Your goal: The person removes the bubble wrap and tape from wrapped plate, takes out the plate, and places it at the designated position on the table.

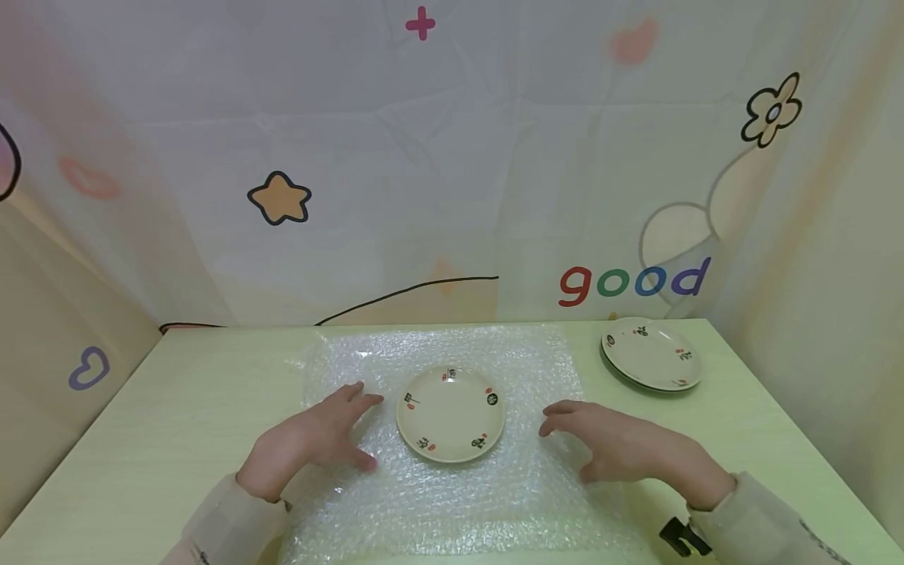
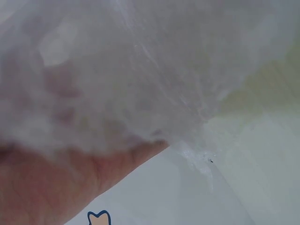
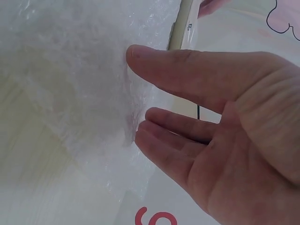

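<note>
A round cream plate [image 1: 450,416] with small black and red motifs lies face up on a sheet of clear bubble wrap [image 1: 452,510]. To its left, my left hand [image 1: 318,439] hovers over the wrap with thumb and fingers apart. My right hand [image 1: 610,439] is on the other side, fingers loosely bent and holding nothing. Neither hand touches the plate in the head view. Blurry bubble wrap [image 2: 154,89] covers much of the left wrist view and veils the fingers there. In the right wrist view, the right thumb and fingertips are close to the wrap [image 3: 84,89].
Two or more matching plates [image 1: 653,357] are stacked at the back right of the pale green table [image 1: 176,408]. A printed curtain [image 1: 452,157] hangs behind and along both sides. Beside the right sleeve is a black clip-like piece [image 1: 683,537].
</note>
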A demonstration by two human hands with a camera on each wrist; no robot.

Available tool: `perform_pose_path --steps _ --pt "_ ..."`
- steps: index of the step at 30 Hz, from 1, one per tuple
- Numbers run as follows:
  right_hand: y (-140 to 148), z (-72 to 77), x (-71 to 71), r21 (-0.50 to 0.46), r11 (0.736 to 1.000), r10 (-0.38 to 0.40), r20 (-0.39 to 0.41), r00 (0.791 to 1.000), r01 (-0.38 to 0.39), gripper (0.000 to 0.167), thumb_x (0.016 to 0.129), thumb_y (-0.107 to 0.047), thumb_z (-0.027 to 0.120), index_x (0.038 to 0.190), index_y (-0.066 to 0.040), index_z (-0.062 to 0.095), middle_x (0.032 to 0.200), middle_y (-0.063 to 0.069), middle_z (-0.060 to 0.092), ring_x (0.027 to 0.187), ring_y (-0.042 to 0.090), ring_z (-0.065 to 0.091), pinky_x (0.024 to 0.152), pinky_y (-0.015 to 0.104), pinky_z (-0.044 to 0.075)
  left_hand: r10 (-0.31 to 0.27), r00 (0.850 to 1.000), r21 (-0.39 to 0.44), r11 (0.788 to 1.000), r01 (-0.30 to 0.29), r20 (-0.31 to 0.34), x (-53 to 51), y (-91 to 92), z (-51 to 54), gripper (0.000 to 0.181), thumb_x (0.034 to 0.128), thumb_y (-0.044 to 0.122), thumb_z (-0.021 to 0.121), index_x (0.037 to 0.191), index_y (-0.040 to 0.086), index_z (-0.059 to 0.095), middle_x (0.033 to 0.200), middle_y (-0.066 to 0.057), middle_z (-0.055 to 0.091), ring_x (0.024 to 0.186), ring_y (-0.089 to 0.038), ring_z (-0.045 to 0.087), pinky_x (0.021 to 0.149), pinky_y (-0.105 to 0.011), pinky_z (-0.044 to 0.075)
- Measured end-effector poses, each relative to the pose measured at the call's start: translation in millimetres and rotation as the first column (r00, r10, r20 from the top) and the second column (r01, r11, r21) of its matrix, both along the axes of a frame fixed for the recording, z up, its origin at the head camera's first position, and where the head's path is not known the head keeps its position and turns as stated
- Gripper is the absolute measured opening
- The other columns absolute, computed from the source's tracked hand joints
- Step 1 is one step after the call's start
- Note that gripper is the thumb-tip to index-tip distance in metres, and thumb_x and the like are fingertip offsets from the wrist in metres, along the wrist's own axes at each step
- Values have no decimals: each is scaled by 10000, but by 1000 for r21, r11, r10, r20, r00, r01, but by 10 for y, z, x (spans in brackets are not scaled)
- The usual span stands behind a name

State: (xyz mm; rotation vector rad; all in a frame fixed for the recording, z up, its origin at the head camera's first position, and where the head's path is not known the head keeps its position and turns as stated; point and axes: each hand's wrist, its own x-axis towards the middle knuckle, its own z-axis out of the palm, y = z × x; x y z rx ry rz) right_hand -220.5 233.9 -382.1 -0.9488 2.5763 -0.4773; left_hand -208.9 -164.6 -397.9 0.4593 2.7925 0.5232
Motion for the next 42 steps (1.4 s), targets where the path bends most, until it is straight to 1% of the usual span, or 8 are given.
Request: perform_pose_path --steps 8,18,22,26,32,35,38,42 --pt "-29 -24 19 59 997 -46 55 997 43 718 808 -30 856 1456 -153 574 1632 122 348 1468 356 365 1131 549 370 0 1000 2 1000 0 -4 1 -13 -18 899 781 306 913 1519 53 466 1610 -311 244 1472 -503 249 1128 -658 303" --pt "-44 -27 10 88 996 -40 68 997 34 736 835 -33 828 1497 -153 531 1645 120 320 1485 343 338 1137 550 361 -19 999 14 1000 19 26 42 -41 -19 891 843 341 857 1558 49 413 1639 -308 171 1499 -512 154 1144 -670 256" --pt "-59 -9 1 91 996 -12 28 1000 10 635 885 -90 793 1472 -133 553 1616 151 364 1463 362 372 1140 554 358 -37 999 -8 999 37 32 44 -51 -23 898 865 370 832 1576 53 385 1649 -302 149 1509 -507 119 1138 -679 257" --pt "-113 16 -34 67 998 0 -48 999 4 479 935 -150 749 1389 -81 613 1519 183 488 1402 384 450 1126 564 375 -48 998 -22 999 49 34 46 -59 -15 897 877 377 819 1584 54 371 1653 -303 134 1513 -502 105 1135 -684 257" --pt "-236 28 -143 -1 1000 -29 -142 989 29 334 957 -173 732 1258 -41 674 1270 96 667 1209 326 608 1045 519 473 -59 998 -33 998 60 23 43 -59 -37 900 878 381 816 1581 41 371 1645 -318 136 1509 -509 111 1141 -679 250" --pt "-312 37 -202 -46 997 -62 -146 987 56 292 965 -187 728 1212 -35 689 1146 50 695 1046 262 650 940 453 538 -56 998 -37 998 56 19 33 -50 -36 897 871 376 824 1573 34 384 1640 -324 147 1505 -514 122 1139 -682 250" --pt "-400 31 -248 -92 992 -98 -146 984 85 262 965 -183 730 1169 -23 696 994 2 689 862 172 620 791 353 552 -44 999 -37 998 45 22 20 -35 -33 896 859 370 837 1565 34 398 1638 -324 156 1502 -518 129 1134 -691 250" --pt "-505 -6 -284 -121 986 -125 -119 985 111 280 969 -182 727 1176 1 683 905 -18 668 771 124 578 709 300 527 -26 999 -36 999 27 28 14 -12 -24 893 843 355 855 1557 43 418 1638 -318 169 1501 -517 139 1123 -703 257"
